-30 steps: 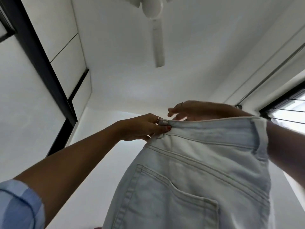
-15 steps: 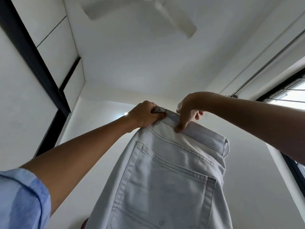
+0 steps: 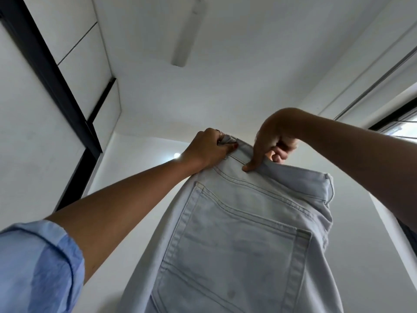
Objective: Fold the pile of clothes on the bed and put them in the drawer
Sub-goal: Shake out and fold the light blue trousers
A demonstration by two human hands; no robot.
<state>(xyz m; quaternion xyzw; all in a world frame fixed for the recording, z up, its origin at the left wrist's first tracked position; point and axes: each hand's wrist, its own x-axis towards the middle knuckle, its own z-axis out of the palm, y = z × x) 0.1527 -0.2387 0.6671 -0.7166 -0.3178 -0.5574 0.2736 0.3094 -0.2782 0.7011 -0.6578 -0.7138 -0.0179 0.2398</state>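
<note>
One garment in hand | pale jeans (image 3: pixel 243 240) held aloft by waistband, back pocket facing camera | left hand (image 3: pixel 206 149) gripped waistband corner; right hand (image 3: pixel 274 138) pinched waistband beside it | unfolded yet; folding, drawer outstanding; bed, drawer unseen

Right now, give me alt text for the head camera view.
Two hands hold pale denim jeans up by the waistband: the left hand grips one end, the right hand pinches it nearby. Above are a white ceiling and a fan blade.
</note>
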